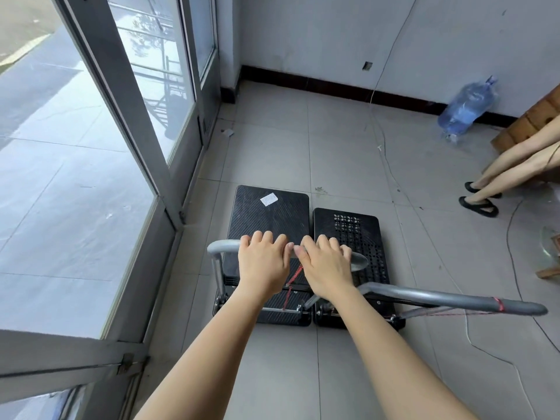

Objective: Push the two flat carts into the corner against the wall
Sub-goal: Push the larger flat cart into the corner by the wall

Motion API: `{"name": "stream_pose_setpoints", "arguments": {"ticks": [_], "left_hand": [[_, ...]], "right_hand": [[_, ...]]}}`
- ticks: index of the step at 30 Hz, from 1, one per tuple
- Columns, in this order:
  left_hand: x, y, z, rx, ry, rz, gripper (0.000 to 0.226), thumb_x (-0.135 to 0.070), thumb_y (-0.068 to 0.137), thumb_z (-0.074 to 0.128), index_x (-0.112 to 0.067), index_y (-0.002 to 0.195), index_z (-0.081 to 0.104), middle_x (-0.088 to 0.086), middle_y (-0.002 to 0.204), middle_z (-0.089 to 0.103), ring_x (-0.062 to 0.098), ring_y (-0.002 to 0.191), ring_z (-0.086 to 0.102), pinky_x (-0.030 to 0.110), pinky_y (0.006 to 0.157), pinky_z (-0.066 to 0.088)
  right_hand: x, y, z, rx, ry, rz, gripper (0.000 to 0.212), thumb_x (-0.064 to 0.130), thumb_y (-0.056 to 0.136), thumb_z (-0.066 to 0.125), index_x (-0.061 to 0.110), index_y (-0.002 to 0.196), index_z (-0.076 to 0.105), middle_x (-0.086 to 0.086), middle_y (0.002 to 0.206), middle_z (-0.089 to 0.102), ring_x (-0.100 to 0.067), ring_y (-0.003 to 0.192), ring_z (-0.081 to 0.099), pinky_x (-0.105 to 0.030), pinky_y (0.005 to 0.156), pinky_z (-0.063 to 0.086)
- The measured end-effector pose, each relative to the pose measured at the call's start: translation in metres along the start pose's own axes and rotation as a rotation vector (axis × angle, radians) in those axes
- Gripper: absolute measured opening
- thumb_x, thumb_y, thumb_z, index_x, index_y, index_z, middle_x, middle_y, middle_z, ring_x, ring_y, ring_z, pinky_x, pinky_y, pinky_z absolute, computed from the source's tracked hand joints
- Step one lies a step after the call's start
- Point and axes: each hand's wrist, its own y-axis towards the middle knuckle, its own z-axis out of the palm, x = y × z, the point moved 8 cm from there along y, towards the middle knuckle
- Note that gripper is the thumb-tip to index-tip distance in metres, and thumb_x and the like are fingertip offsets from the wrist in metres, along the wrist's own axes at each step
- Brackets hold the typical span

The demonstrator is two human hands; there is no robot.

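1. Fingers [263, 241] of the left hand [263, 262] and right hand [325, 265] curl over the grey metal tube handle [222, 247], gripping it.
2. Blue plastic water jug [466, 109], contents unclear, lies tilted at two o'clock by the wall.
3. Ribbed black flat cart [268, 216] touches the perforated black flat cart [348, 228] at its three o'clock, on the tiled floor [272, 147], short of the corner.

A blue water jug [465, 109] leans tilted against the white wall [333, 34], its base on the grey tiled floor [272, 147]. A thin cord [382, 71] hangs down the wall and trails across the tiles. At the right edge — a seated person's bare legs [515, 165] in black sandals [478, 205], beside a wooden piece of furniture [533, 119]. On the left stands a glass door [142, 86] in a grey metal frame — pavement shows beyond it.
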Motion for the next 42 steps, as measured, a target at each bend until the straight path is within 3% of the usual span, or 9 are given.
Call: {"name": "stream_pose_setpoints", "arguments": {"ticks": [6,14,42], "left_hand": [[0.001,0.068,0.015,-0.013,0.065,0.007,0.039,-0.037,0.09,0.035,-0.019,0.065,0.059,0.0,0.059,0.06,0.027,0.058,0.057,0.037,0.059,0.044],[0.003,0.192,0.04,-0.007,0.127,0.003,0.038,-0.037,0.088,0.034,-0.02,0.065,0.059,-0.001,0.057,0.059,0.026,0.055,0.058,0.035,0.056,0.047],[0.068,0.699,0.136,0.032,0.104,0.054,0.035,-0.035,0.087,0.035,-0.023,0.064,0.058,-0.003,0.057,0.056,0.023,0.051,0.054,0.034,0.052,0.044]], "right_hand": [[-0.01,0.067,-0.013,0.001,-0.009,-0.005,0.064,0.054,0.085,-0.003,0.023,0.104,0.05,-0.005,0.103,0.057,-0.029,0.1,0.049,-0.047,0.09,0.033],[-0.037,0.191,-0.038,-0.105,-0.028,0.022,0.042,0.048,0.09,0.027,0.023,0.083,0.06,-0.004,0.077,0.063,-0.028,0.074,0.06,-0.047,0.07,0.048],[-0.075,0.708,-0.114,-0.26,-0.107,-0.006,0.04,0.049,0.087,0.031,0.024,0.08,0.063,-0.001,0.071,0.065,-0.026,0.068,0.061,-0.046,0.066,0.052]]}}
